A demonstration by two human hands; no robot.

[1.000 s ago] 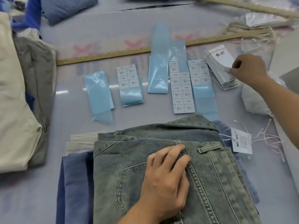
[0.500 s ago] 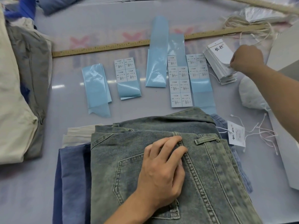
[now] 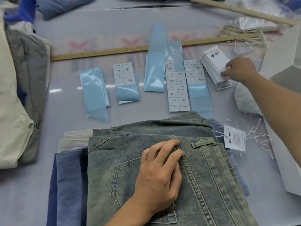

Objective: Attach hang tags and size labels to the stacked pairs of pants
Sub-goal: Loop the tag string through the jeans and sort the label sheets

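A stack of folded pants (image 3: 123, 160) lies at the table's near edge, grey-washed jeans on top, blue and cream pairs under them. My left hand (image 3: 160, 173) rests on the top jeans, fingers lightly bent at the waistband seam. Far right, my right hand (image 3: 239, 69) pinches the near end of the top tag on a pile of white hang tags (image 3: 215, 66). One tagged pair shows a hang tag (image 3: 234, 140) with string, right of the stack. Size label sheets (image 3: 178, 91) on blue backing lie in the middle.
Empty blue backing strips (image 3: 93, 92) lie left of the labels. A wooden ruler (image 3: 130, 50) crosses the table behind them. Piled garments (image 3: 19, 95) sit at left, loose strings (image 3: 260, 137) and a white box (image 3: 286, 66) at right.
My right hand has uncurled from a fist over the tag pile and now pinches the top tag's near end. My left hand has stayed on the jeans.
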